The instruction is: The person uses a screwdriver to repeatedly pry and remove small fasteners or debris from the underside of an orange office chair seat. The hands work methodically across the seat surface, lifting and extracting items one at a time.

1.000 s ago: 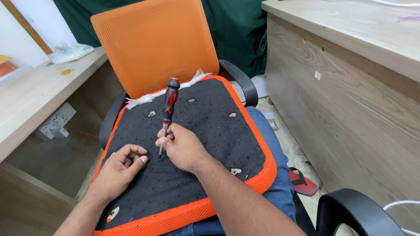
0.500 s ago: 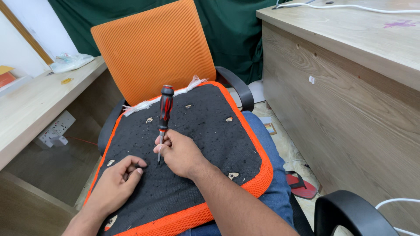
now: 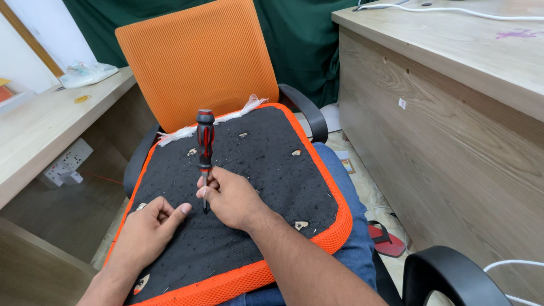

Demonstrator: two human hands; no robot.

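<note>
A chair seat cushion lies upside down across my lap, its black underside (image 3: 266, 164) up and ringed by an orange mesh border. My right hand (image 3: 229, 195) pinches the metal shaft of a red and black screwdriver (image 3: 204, 139), which stands almost upright with its tip on the black fabric. My left hand (image 3: 148, 226) rests flat on the fabric just left of the tip, fingers loosely curled. Several small pale mounting holes (image 3: 297, 152) show in the black underside.
An orange mesh chair backrest (image 3: 198, 62) with black armrests (image 3: 306, 113) stands behind the cushion. A wooden desk (image 3: 442, 102) rises at the right, a wooden shelf (image 3: 39, 130) at the left with a wall socket (image 3: 68, 161) below. A black armrest (image 3: 453, 272) sits at lower right, a red sandal (image 3: 388, 238) on the floor.
The screwdriver has tipped from a slight rightward lean to nearly upright. The view has shifted a little; both hands stay in the same place on the cushion.
</note>
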